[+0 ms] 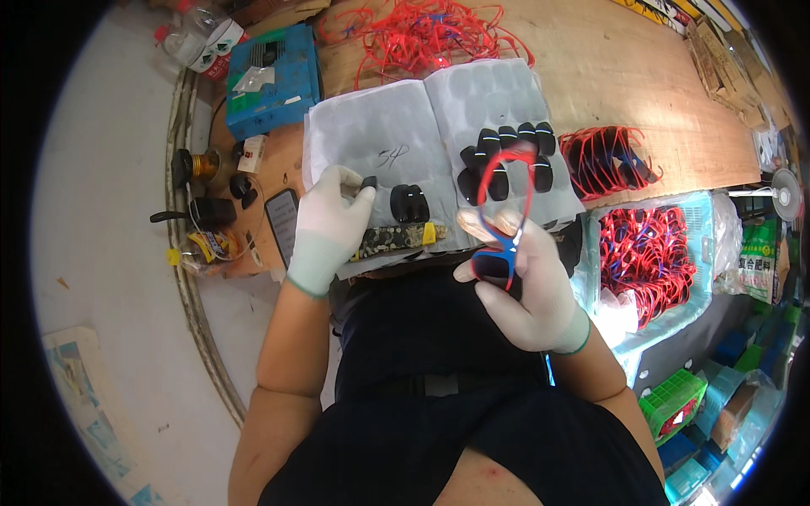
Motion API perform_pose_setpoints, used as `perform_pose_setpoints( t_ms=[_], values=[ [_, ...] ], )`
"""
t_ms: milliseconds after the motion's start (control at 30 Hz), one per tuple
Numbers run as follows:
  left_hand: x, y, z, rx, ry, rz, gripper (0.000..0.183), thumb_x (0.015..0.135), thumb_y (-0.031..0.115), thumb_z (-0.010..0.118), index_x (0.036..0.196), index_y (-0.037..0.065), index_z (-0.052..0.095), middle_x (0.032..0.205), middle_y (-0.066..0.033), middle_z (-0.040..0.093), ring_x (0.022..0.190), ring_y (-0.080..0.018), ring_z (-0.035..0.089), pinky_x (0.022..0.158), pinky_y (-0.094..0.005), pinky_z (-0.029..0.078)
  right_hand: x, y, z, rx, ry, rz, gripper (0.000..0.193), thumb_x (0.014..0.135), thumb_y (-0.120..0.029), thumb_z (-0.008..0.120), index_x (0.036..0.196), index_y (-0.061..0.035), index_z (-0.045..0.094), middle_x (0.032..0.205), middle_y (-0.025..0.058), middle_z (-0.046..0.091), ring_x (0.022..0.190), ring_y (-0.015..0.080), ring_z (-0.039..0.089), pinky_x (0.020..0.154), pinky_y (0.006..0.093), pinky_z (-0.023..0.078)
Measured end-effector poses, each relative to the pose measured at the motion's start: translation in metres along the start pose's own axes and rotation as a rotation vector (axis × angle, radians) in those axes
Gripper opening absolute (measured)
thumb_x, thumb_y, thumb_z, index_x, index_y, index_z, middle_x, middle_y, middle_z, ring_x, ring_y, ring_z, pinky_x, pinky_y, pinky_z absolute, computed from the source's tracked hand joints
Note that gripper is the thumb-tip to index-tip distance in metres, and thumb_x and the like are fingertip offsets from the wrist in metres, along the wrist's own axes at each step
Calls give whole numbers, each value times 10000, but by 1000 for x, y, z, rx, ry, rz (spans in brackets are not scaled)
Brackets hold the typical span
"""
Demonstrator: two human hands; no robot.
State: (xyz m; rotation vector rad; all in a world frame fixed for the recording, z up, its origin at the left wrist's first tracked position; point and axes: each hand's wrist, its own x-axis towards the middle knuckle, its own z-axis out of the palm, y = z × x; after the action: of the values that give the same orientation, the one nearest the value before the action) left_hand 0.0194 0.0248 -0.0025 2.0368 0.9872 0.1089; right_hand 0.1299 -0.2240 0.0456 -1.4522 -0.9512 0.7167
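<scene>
My left hand [327, 226], in a white glove, pinches a small dark lens [369, 181] between thumb and forefinger over a white padded sheet [371, 126]. In my gloved right hand [540, 295] is a red and blue glasses frame [505, 244], held up in front of my body. One dark lens [491, 266] shows in the frame's lower rim; its red temples curve upward, partly blurred. A pair of dark lenses [409, 203] lies on the sheet beside my left hand. Several more dark lenses [509, 137] lie in rows on the sheet's right part.
A tangle of red frames [430, 34] lies at the back. Glasses with dark lenses [609, 160] stand in a row at right, above a light-blue crate [704, 228] of red frames. A blue box [272, 80] and a dark phone-like slab [283, 226] are at left.
</scene>
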Motion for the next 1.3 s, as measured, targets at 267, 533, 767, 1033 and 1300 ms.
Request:
perform_pose_setpoints(
  t_ms=[267, 533, 767, 1033, 1300],
  values=[
    [-49, 41, 3, -969, -620, 73, 206, 977, 95, 688, 1117, 33, 551, 961, -83, 648, 752, -124, 625, 659, -254, 511, 9, 6, 13, -60, 10, 117, 284, 915, -76, 696, 1166, -5, 585, 825, 123, 692, 717, 194, 700, 665, 310, 521],
    [-53, 29, 28, -1454, -764, -191, 287, 997, 227, 618, 1124, -30, 617, 891, -71, 654, 672, -116, 583, 656, -282, 504, 15, -7, 2, 17, -51, 154, 156, 1000, -139, 600, 997, -7, 682, 799, 76, 722, 696, 185, 701, 665, 291, 532],
    [-53, 34, 28, -1475, -813, -64, 293, 971, 229, 655, 1093, -35, 624, 851, -49, 611, 656, -92, 498, 609, -238, 422, 17, -10, -8, 30, -193, 156, 157, 1000, -112, 560, 1009, -11, 679, 843, 78, 708, 752, 214, 700, 732, 312, 551],
    [-64, 40, 31, -1289, -528, -114, 274, 969, 240, 687, 1089, 1, 629, 920, -67, 635, 687, -84, 491, 618, -245, 406, 8, 4, 3, -91, -54, 67, 154, 982, -102, 549, 1013, 3, 656, 769, 96, 627, 678, 273, 623, 661, 361, 497],
    [-72, 54, 24, -1205, -511, -41, 323, 962, 314, 697, 1037, 12, 615, 868, -50, 615, 713, -100, 529, 622, -247, 402, 7, 3, -5, -32, -96, 85, 195, 971, -149, 534, 950, -10, 669, 741, 99, 629, 662, 250, 622, 644, 350, 487]
  ],
)
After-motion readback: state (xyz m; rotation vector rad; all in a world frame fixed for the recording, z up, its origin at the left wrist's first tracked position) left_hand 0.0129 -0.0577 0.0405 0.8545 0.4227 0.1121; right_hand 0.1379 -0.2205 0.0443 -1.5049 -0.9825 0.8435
